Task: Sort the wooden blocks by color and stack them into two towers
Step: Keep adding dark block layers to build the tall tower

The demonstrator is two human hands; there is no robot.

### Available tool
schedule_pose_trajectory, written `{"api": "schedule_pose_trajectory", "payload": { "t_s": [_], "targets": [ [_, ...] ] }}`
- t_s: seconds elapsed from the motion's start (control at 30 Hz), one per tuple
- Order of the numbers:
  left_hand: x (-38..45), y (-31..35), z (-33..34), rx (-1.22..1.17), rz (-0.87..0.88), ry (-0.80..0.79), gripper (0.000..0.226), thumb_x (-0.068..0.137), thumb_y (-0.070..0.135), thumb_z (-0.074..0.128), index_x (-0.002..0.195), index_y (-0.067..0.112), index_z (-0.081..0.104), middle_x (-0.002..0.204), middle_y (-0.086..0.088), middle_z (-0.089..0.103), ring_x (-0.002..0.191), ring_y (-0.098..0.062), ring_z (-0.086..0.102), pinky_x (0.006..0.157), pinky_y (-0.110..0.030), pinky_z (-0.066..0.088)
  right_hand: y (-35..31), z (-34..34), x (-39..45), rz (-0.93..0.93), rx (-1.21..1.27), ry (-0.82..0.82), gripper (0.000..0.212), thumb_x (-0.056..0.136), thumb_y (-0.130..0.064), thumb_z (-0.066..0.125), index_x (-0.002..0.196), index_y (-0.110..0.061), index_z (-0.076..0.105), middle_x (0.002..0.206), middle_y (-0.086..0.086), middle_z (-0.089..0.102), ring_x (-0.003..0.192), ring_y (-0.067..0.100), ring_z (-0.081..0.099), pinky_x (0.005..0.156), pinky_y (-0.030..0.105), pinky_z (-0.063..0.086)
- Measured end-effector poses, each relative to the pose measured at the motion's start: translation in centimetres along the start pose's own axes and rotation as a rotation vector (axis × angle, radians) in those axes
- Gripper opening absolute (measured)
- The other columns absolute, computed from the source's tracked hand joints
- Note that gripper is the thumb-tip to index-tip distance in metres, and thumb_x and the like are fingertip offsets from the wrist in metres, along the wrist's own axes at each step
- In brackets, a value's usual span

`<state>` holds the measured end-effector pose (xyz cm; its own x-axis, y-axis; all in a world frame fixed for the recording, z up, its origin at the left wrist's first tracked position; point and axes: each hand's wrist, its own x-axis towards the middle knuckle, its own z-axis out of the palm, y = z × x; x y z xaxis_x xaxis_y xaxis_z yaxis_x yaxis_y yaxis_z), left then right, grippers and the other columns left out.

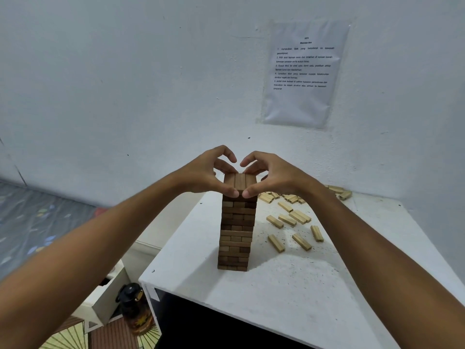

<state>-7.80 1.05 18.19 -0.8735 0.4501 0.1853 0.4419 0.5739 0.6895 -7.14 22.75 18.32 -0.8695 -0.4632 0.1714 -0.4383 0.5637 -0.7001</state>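
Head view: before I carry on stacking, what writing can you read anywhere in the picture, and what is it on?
Sheet taped to the wall: bold heading, second line reads roughly "Menindan Blok"; the number above it is too blurred.
Same sheet: five numbered lines, starting about "1. Kumpulkan blok yang berselerak"; the rest is too small to quote reliably.
Dark bottle on the floor: a pattern, no legible words.
Wooden blocks: no writing visible.

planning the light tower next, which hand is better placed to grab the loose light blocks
Right. The right hand is on the same side of the dark tower as the loose light blocks; the left hand would have to cross it.
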Motion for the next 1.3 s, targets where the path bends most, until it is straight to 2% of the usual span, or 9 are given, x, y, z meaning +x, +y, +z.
{"api": "schedule_pose_trajectory", "payload": {
  "t_s": [0.47,0.6,0.7,0.83,0.93,1.1,1.3],
  "targets": [
    [-0.01,0.07,-0.06,0.011,0.0,-0.022,0.073,0.043,0.055,0.083,0.107,0.039,0.051,0.106,0.012,0.068,0.101,0.005,0.061,0.082,-0.02,0.044,0.01,-0.14,0.13,0.001,0.011,-0.012,0.064,0.068,-0.029,0.087,0.122,-0.03,0.053,0.116,0.001,0.064,0.11,0.014,0.06,0.089,0.032,0.052],
    [0.02,0.05,-0.07,0.01,0.001,-0.027,0.078,0.046,0.05,0.085,0.115,0.035,0.051,0.109,0.009,0.068,0.102,0.004,0.061,0.083,-0.02,0.044,0.05,-0.11,0.14,0.001,0.013,-0.013,0.063,0.069,-0.029,0.087,0.121,-0.031,0.052,0.117,0.003,0.064,0.109,0.014,0.061,0.086,0.029,0.051],
    [0.05,0.02,-0.05,0.017,0.006,-0.024,0.075,0.053,0.04,0.086,0.119,0.033,0.05,0.111,0.006,0.068,0.104,0.003,0.06,0.084,-0.021,0.044,0.05,-0.12,0.09,0.0,0.011,-0.007,0.062,0.069,-0.029,0.087,0.121,-0.03,0.053,0.116,0.002,0.064,0.108,0.014,0.061,0.083,0.025,0.049],
    [0.0,0.0,-0.01,0.014,0.014,-0.026,0.073,0.056,0.037,0.084,0.121,0.034,0.049,0.112,0.006,0.068,0.105,0.002,0.059,0.085,-0.021,0.044,0.07,-0.1,0.01,0.003,0.017,-0.002,0.062,0.069,-0.029,0.087,0.122,-0.03,0.054,0.116,0.002,0.065,0.107,0.013,0.062,0.08,0.023,0.048],
    [-0.02,-0.05,-0.02,0.006,0.013,-0.026,0.074,0.056,0.038,0.085,0.121,0.035,0.049,0.111,0.008,0.068,0.103,0.004,0.059,0.085,-0.021,0.044,0.04,-0.08,-0.01,0.001,0.014,0.003,0.062,0.069,-0.03,0.087,0.121,-0.031,0.053,0.116,0.002,0.065,0.106,0.013,0.062,0.079,0.022,0.047],
    [-0.02,-0.06,-0.01,0.002,0.021,-0.022,0.079,0.052,0.045,0.085,0.122,0.035,0.049,0.115,0.006,0.067,0.109,-0.001,0.059,0.087,-0.024,0.045,0.07,0.03,0.0,0.006,0.017,0.005,0.062,0.068,-0.032,0.087,0.119,-0.033,0.053,0.116,0.0,0.064,0.105,0.009,0.061,0.075,0.02,0.046],
    [-0.09,0.05,-0.03,0.003,0.02,-0.029,0.082,0.05,0.048,0.084,0.123,0.034,0.05,0.113,0.008,0.068,0.107,0.003,0.06,0.086,-0.022,0.045,0.05,-0.1,0.01,0.005,0.024,0.003,0.064,0.068,-0.031,0.087,0.122,-0.032,0.053,0.115,0.0,0.065,0.104,0.007,0.061,0.073,0.018,0.045]
  ]
}}
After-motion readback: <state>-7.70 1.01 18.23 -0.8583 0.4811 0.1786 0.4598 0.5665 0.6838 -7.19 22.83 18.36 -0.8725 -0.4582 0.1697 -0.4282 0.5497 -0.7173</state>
